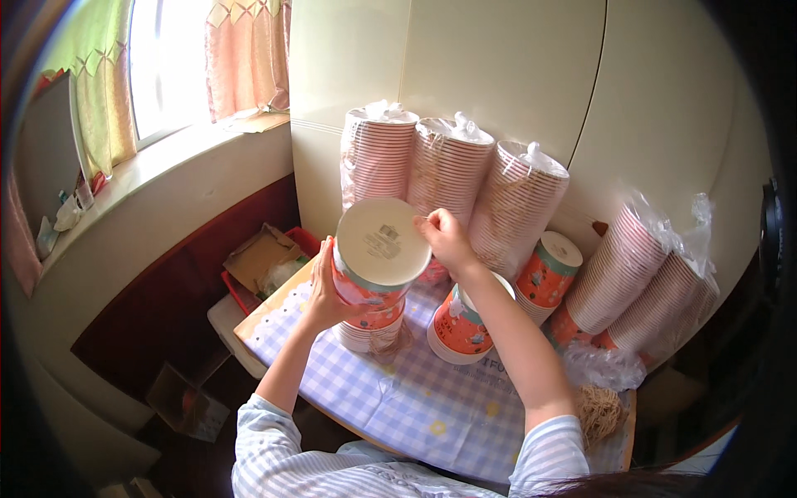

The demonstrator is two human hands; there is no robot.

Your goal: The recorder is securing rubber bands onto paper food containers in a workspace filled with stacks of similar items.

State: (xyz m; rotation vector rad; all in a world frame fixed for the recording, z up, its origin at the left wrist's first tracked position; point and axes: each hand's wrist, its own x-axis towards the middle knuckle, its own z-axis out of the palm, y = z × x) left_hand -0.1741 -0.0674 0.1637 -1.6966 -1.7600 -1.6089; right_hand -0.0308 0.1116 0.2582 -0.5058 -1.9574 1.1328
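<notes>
Inverted paper tub point(382, 249), white base uppermost and orange printed wall below, at the head of a short column of nested tubs point(378, 319) on the left part of the gingham-covered bench point(452, 407). Long axis of the column near upright; base of the tub in plain view from above.

Left hand point(322, 290) spread along the tub's left wall, fingers pointing up toward the base edge, palm side against the paper in a broad, cradling hold. Right hand point(446, 241) at the opposite side, by the right edge of the base, thumb and forefinger drawn together, other fingers curled; possibly a thin strand in the pinch, but too fine to tell.

Principal relation: tub directly between the two hands, rightward of the left and leftward of the right; left hand nearer to the wall, right fingertips nearer to the base edge.

Loose twine point(403, 340) beside the foot of the column. Rightward, partly behind the right forearm point(523, 349), second inverted tub stack point(459, 329); beyond it, third inverted stack point(548, 270). Farther back, tall plastic-wrapped stacks point(448, 170). Near the bench's right end, pale twine hank point(602, 412).
</notes>
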